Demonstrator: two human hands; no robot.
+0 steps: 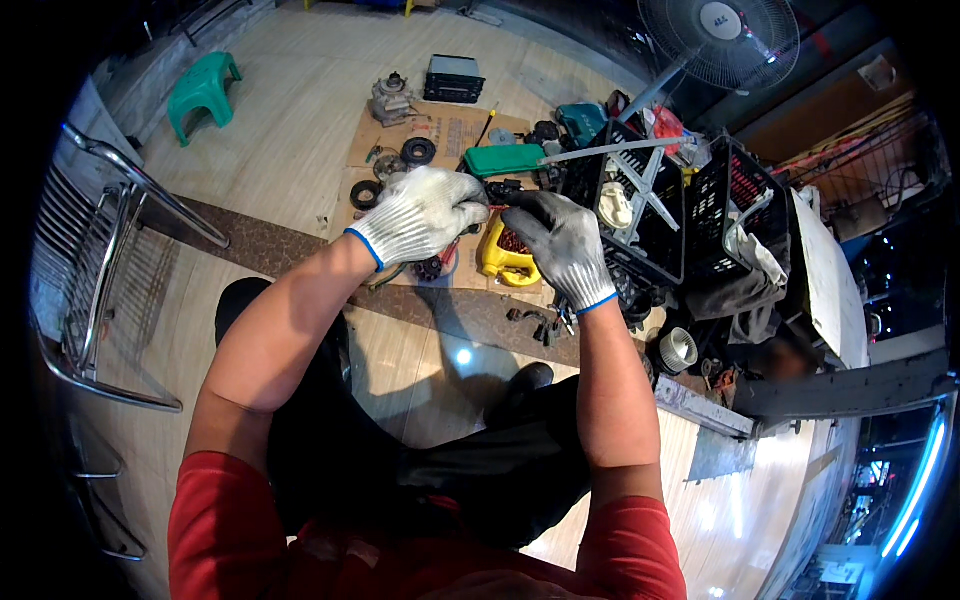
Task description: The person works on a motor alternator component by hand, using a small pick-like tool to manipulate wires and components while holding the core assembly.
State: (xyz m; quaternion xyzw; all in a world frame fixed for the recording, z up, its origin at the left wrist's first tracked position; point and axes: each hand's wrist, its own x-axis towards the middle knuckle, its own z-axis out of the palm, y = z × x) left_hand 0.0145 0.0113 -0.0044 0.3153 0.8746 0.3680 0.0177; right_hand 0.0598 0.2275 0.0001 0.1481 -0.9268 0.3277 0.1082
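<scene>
Both my hands wear white knit work gloves with blue cuffs and meet over a flattened cardboard sheet (pixel 438 122). My left hand (pixel 425 212) is closed, its fingers curled toward the right. My right hand (pixel 562 240), its glove stained dark on the fingers, is closed opposite it in a pinch. A small dark piece with a bit of red shows between the fingertips, too small and covered to name. Just beyond the hands lies a long green case (pixel 505 160). Beneath the right hand is a yellow handled tool or container (pixel 510 262). Black rings (pixel 418 151) lie beyond my left hand.
A metal motor-like part (pixel 393 98) and a black boxy unit (pixel 455 78) stand at the far side. Black plastic crates (pixel 730 205) full of parts crowd the right, below a standing fan (pixel 720 40). A green stool (pixel 205 88) and metal-framed chair (pixel 110 270) are left.
</scene>
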